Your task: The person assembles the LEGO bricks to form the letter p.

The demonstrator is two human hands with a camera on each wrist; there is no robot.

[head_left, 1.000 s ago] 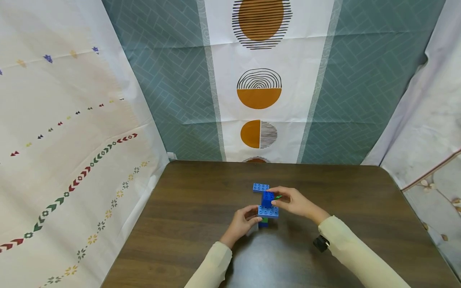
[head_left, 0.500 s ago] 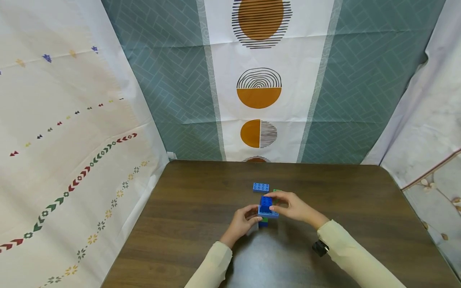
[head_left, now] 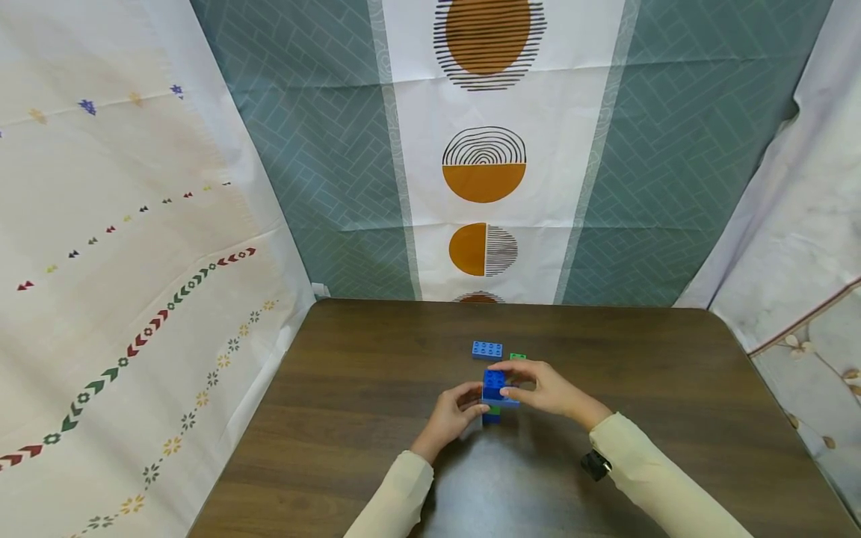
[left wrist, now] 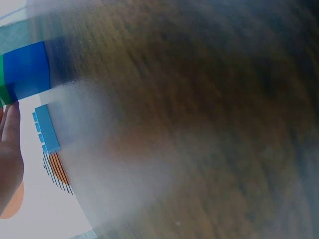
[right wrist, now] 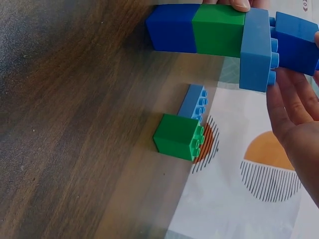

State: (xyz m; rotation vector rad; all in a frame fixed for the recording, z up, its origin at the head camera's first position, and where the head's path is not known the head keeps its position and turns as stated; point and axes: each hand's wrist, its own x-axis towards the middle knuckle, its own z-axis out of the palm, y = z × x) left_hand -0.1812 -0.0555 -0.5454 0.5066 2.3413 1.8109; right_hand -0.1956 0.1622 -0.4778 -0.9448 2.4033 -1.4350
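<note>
A stack of toy building bricks stands on the table: a dark blue brick [right wrist: 172, 28] at the bottom, a green brick [right wrist: 219, 30] above it, and a wide light blue brick [right wrist: 255, 52] on top, overhanging to the right. My left hand [head_left: 452, 418] holds the stack from the left between thumb and fingers. In my right hand [head_left: 550, 390], thumb and fingertips pinch a second dark blue brick [head_left: 494, 382] over the left part of the light blue one. The right wrist view shows this brick slightly tilted at the studs, not flush.
Behind the stack, a loose light blue brick [head_left: 487, 350] and a loose green brick [right wrist: 177, 135] lie on the brown wooden table [head_left: 377, 351]. A patterned cloth [head_left: 323, 149] hangs past the table's far edge.
My right hand has brought the dark blue brick left and slightly nearer, to over the light blue brick's left part. The loose green brick is uncovered more. My left hand stays put.
</note>
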